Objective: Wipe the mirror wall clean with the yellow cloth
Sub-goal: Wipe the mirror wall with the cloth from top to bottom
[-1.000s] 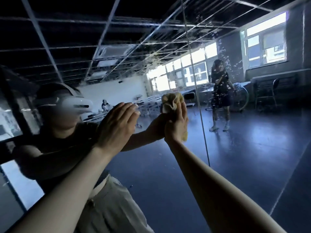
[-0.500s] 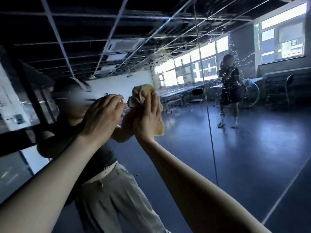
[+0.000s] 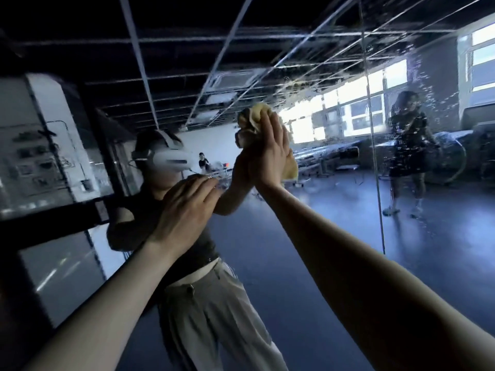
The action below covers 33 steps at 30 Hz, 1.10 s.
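1. The right hand [image 3: 270, 153] is pressing the yellow cloth [image 3: 251, 117] against the mirror wall [image 3: 308, 250]. Its fingers are lying straight and close together with the palm on the fabric. Nothing is being pinched or curled round.
2. The yellow cloth is sitting bunched between that palm and the glass, just above the middle of the view. A crumpled lobe is sticking out at 11 o'clock of the hand, and a loose flap is hanging out at 4 o'clock.
3. The left hand [image 3: 184, 210] is resting at 7 o'clock of the right one. It is released and holding nothing, with its fingers flat on the glass, and it seems to be bracing the body.
4. Droplets [image 3: 428, 84] are glinting on the glass at 2 o'clock of the cloth, beyond the vertical seam [image 3: 375, 156] at 3 o'clock. Judging by that, the wiping is under way and the speckled stretch is waiting to be done.
5. The cloth is looking soft, light and limp, so under a flat palm it is likely to roll or slide out on wet glass.
6. Tucking the hanging flap under the fingers and pushing through the thick middle of the wad should steady it.
7. The mirror is looking rigid, slick and breakable, so broad, even pressure is the safer choice, easing off near the seam.
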Motion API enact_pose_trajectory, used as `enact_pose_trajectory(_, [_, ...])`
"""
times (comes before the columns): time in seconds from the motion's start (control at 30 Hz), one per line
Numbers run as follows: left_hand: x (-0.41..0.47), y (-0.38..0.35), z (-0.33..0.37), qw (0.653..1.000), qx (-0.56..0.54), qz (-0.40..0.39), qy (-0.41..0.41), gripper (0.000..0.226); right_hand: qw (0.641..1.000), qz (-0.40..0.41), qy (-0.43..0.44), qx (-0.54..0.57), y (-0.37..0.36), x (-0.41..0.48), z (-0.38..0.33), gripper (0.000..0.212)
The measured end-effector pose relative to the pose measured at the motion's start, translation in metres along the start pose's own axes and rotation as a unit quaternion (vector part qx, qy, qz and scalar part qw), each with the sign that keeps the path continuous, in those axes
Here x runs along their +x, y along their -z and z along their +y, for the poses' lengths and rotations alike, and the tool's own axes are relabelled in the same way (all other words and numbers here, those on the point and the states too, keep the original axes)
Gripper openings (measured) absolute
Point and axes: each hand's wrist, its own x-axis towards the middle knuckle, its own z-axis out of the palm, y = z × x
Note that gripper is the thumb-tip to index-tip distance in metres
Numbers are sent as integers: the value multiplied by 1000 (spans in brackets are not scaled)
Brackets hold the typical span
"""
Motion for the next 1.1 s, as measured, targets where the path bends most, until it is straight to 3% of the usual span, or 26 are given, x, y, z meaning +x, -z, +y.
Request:
enact_pose_trajectory(0.07, [-7, 3, -3, 1000, -13, 4, 12, 31, 999, 6, 42, 8, -7, -10, 3, 66])
enact_pose_trajectory(0.2, [-20, 8, 0, 999, -40, 17, 29, 21, 976, -42, 209, -32, -21, -89, 53, 52])
enact_pose_trajectory(0.27, [-29, 11, 4, 998, -41, 17, 37, 30, 960, -84, 259, -64, -22, -127, 83, 63])
enact_pose_trajectory(0.33, [-38, 15, 4, 999, -26, 0, 37, 52, 953, -118, 272, -66, -21, -139, 96, 64])
enact_pose_trajectory(0.47, [-52, 28, -9, 999, -5, -27, 31, 32, 969, -113, 218, -20, -27, -103, 55, 53])
enact_pose_trajectory(0.67, [-69, 49, -10, 997, 39, -27, 58, 31, 991, -43, 127, -26, -75, -53, -26, 76])
enact_pose_trajectory(0.83, [-95, 41, -11, 998, 9, -24, 62, 31, 954, -122, 270, -54, -61, -121, -1, 48])
enact_pose_trajectory(0.93, [-108, 36, -6, 998, -5, -38, 55, 35, 924, -201, 317, -67, -52, -163, 32, 49])
enact_pose_trajectory(1.1, [-106, 20, 1, 998, 24, -46, 39, 31, 890, -286, 347, -71, -33, -150, 38, 53])
